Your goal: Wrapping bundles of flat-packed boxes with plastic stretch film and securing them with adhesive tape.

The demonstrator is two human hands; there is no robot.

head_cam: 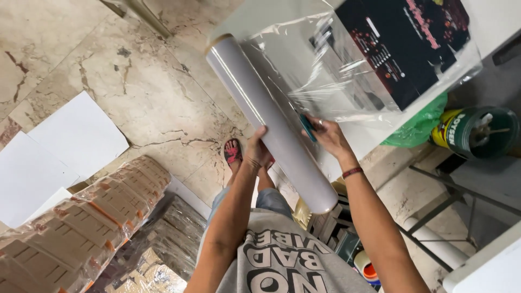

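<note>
Stretch-film roll (271, 122) lies slantwise across the middle of the head view, its cardboard-cored upper end near the table edge and its lower end down by the person's chest. The left hand (256, 151) is closed around the roll from below, fingers curled over its side. A sheet of clear film (304, 65) runs off the roll and over a dark printed box (412, 49), which sits on a white table (488, 21). The right hand (325, 134) is closed on a small teal cutter (307, 128), its tip touching the film just beside the roll; a red band circles that wrist. Below the table stand a green tin with a yellow label (477, 133) and a green plastic bag (423, 122). On the marble floor at left lie white sheets (76, 135) and film-wrapped bundles of brown pieces (92, 217). One sandalled foot (233, 153) shows between the arms.
</note>
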